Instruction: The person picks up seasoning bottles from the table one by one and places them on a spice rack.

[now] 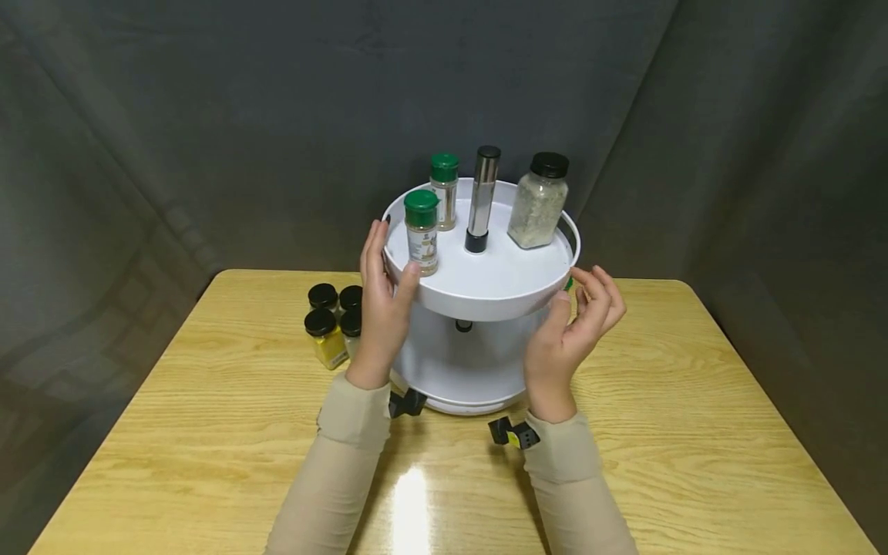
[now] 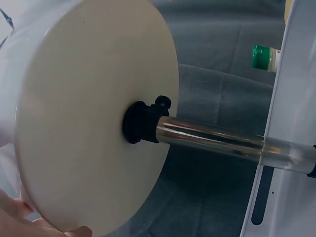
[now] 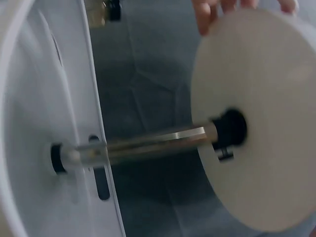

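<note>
A white two-tier turntable [image 1: 486, 289] stands on the table, its tiers joined by a metal post [image 2: 212, 138]. My left hand [image 1: 385, 308] holds the upper tray's left rim, thumb in front and fingers along the side. At the right rim, my right hand [image 1: 572, 331] grips with thumb and index finger, the other fingers standing off. Two green-capped spice shakers [image 1: 422, 239] [image 1: 445, 193] and a square black-lidded jar [image 1: 539, 202] of pale contents sit on the upper tray. Beneath it, a black collar [image 3: 230, 129] with a side knob surrounds the post.
Several black-lidded jars [image 1: 326, 339], one with yellow contents, are grouped on the wooden table [image 1: 208, 432] left of the turntable. Behind the right hand, a green cap [image 2: 261, 57] shows beside the lower tray [image 1: 451, 370]. Grey curtains [image 1: 277, 116] surround the table.
</note>
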The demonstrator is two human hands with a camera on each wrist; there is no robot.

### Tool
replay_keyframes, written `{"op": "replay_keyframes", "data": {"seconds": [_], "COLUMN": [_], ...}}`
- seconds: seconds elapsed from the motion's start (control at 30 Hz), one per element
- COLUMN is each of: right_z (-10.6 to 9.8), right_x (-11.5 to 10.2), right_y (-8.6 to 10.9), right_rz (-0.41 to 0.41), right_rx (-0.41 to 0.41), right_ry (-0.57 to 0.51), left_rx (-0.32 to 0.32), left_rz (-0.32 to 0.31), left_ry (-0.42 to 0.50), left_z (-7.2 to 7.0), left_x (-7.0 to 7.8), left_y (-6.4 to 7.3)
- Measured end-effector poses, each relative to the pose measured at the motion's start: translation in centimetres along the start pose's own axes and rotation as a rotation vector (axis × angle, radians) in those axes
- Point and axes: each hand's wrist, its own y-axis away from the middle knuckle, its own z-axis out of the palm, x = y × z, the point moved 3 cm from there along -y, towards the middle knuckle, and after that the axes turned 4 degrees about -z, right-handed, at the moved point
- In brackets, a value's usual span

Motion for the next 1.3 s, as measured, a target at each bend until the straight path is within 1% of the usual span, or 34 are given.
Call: {"op": "replay_keyframes", "data": {"seconds": [0.13,0.2,0.33,0.47,0.6,0.73,0.83,1.03,1.17,1.3], "right_z": [-0.9,-1.3,-2.3,-3.6,-4.7,-5.1,-5.2,-5.5,-5.7,-5.7], "right_x": [0.8,1.3,2.8,5.0,7.0,8.7,9.8,11.9,12.9,14.0], "right_y": [-1.3,-1.9,-3.0,-3.6,-3.7,-3.5,-3.1,-2.4,-2.0,-1.8], "right_rz": [0.069,0.111,0.239,0.375,0.482,0.555,0.606,0.694,0.72,0.741], "right_rx": [0.001,-0.013,-0.056,-0.107,-0.172,-0.268,-0.35,-0.479,-0.521,-0.528], "right_ry": [0.024,0.051,0.123,0.202,0.278,0.359,0.387,0.376,0.348,0.312], "left_rx": [0.002,0.003,0.005,-0.005,-0.017,-0.027,-0.028,-0.031,-0.04,-0.045], "left_rz": [0.001,-0.009,-0.041,-0.072,-0.095,-0.085,-0.078,-0.073,-0.07,-0.071], "left_ry": [0.015,0.027,0.041,0.052,0.054,0.076,0.093,0.13,0.152,0.16], "left_z": [-0.1,-0.1,-0.2,-0.3,-0.5,-0.8,-1.0,-1.1,-1.1,-1.1], "left_x": [-0.1,-0.2,-0.3,-0.6,-1.0,-1.3,-1.5,-1.7,-1.9,-2.1], "left_y": [-0.1,-0.2,-0.4,-0.4,-0.6,-0.8,-0.9,-1.0,-1.1,-1.2]}}
